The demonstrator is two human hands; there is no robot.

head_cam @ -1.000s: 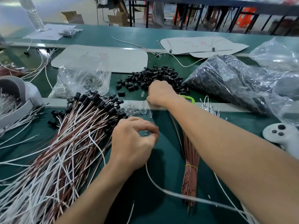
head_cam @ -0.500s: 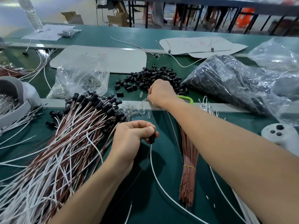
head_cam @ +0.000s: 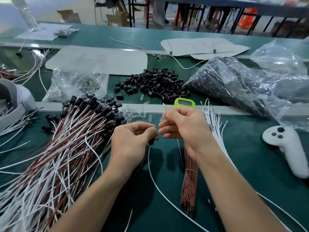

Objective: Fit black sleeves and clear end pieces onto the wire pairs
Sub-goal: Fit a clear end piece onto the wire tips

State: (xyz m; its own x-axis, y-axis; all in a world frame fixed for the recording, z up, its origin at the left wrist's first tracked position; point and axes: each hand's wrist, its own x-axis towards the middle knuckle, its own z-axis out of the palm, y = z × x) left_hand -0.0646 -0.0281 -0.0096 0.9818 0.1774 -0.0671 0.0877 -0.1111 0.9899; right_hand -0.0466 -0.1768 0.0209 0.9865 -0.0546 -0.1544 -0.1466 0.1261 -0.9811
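- Currently both hands sit mid-frame just above the bench (head_cam: 250, 190), fingertips nearly meeting.
- Left hand (head_cam: 132, 146): grip pinches a black sleeve (head_cam: 151, 141) between thumb and forefinger. Two wire ends poke out of it toward the right hand.
- White wire (head_cam: 151, 168) trails from that sleeve down toward the lower right of the frame.
- Right hand (head_cam: 185, 129): grip is curled round a thin brown wire (head_cam: 164, 107), metal tip sticking up past the fingers. There is something clear at the fingertips, too small to call.
- Sleeve pile (head_cam: 157, 82) lies loose at upper centre. Clear end pieces (head_cam: 133, 114) are scattered just below and left of it.
- Finished wire pairs (head_cam: 66, 148) are heaped at left, sleeves on their upper ends.
- Banded brown bundle (head_cam: 189, 181) lies under the right wrist, with loose white wires (head_cam: 214, 124) just right of it.
- Green timer (head_cam: 184, 102) is behind the right hand. White controller (head_cam: 287, 148) is at far right.
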